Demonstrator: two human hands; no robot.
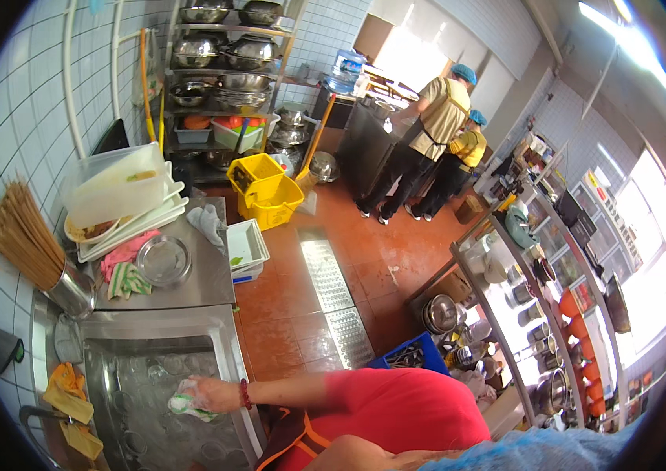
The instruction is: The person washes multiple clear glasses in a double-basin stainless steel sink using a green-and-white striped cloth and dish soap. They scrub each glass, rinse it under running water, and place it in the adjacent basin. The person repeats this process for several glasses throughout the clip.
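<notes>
My right hand (210, 394), with a red bead bracelet at the wrist, grips a wet green-and-white cloth (183, 404) above the water of a stainless steel sink (233, 359). White suds cover the fingers, and whether anything is wrapped inside the cloth cannot be made out. Several clear glasses lie in the cloudy water around the hand; one glass (157, 371) shows just beyond it. My left hand is out of view. Yellow and orange cloths (68, 391) hang at the sink's wall side, near a dark curved faucet (32, 415).
Beside the sink, a steel counter (203, 288) carries a round metal tray (163, 260), stacked white trays (133, 226) and a holder of chopsticks (29, 235). A yellow mop bucket (274, 203) and a blue crate (409, 353) stand on the floor. Two people (439, 118) work farther off.
</notes>
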